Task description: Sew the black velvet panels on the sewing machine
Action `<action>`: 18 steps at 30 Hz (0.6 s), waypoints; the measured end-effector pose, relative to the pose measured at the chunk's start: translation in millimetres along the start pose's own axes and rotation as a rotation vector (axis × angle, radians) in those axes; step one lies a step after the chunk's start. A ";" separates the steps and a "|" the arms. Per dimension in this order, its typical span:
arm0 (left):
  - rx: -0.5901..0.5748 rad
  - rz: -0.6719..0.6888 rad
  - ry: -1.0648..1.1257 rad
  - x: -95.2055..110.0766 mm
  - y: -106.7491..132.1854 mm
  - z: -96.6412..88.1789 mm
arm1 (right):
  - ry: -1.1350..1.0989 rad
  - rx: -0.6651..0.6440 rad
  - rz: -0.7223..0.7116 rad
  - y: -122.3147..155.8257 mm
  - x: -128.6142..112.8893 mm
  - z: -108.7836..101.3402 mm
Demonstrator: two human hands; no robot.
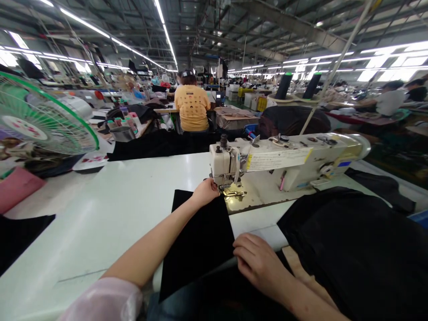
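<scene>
A black fabric panel (200, 236) lies on the pale sewing table and hangs over its front edge. My left hand (206, 191) reaches over the panel to the needle end of the sewing machine (230, 165). Its fingers are closed beside the presser foot; whatever they pinch is too small to make out. Farther down, my right hand (252, 256) holds the right edge of the panel near the table's front, fingers curled on the cloth. The machine's lamp lights the metal plate (236, 194) by the needle.
A heap of black fabric (361, 249) rests at the right, more black cloth (20, 238) at the left. A green fan (43, 116) stands on the left. Thread cones (284, 87) rise behind the machine. Ahead, a person in a yellow shirt (192, 107) sits facing away.
</scene>
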State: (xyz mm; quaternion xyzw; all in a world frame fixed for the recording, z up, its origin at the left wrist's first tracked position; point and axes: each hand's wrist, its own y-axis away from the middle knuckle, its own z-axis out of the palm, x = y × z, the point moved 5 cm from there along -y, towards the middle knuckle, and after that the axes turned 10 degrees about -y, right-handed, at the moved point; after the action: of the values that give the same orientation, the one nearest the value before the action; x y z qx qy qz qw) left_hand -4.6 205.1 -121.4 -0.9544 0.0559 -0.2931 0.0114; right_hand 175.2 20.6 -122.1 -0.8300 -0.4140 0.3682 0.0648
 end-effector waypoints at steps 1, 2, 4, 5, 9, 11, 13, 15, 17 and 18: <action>-0.008 0.002 -0.007 0.5 -2.0 0.6 | -0.007 -0.004 0.005 -0.2 0.4 0.5; -0.016 0.008 -0.014 0.9 -3.3 0.8 | -0.010 -0.007 0.010 -0.4 0.5 0.9; -0.026 0.022 -0.031 1.6 -4.6 0.1 | -0.012 -0.009 0.017 -1.0 0.2 0.8; -0.027 0.029 -0.043 2.4 -4.7 -0.9 | -0.012 -0.010 0.015 -1.3 0.0 0.4; 0.069 0.024 -0.135 12.1 8.4 -12.1 | -0.003 -0.053 0.008 -1.4 0.0 -0.5; 0.165 0.019 -0.194 20.9 33.3 -19.5 | 0.010 -0.081 -0.004 0.8 -0.3 -1.0; 0.191 0.107 -0.255 31.9 71.8 -19.5 | 0.024 -0.104 -0.020 4.1 -1.2 -1.6; 0.084 0.349 -0.302 43.3 117.2 -7.7 | 0.028 -0.121 -0.032 6.6 -2.6 -2.3; -0.024 0.616 -0.328 47.5 158.9 6.7 | 0.024 -0.133 -0.029 6.0 -3.3 -3.2; -0.039 0.712 -0.355 45.9 173.1 11.9 | 0.019 -0.134 -0.021 4.0 -2.9 -3.8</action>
State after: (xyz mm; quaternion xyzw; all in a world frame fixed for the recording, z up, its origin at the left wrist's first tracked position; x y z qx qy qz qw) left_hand 22.5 27.7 -115.1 -0.9112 0.3859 -0.1002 0.1035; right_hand 179.1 16.7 -119.3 -0.8314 -0.4457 0.3313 0.0170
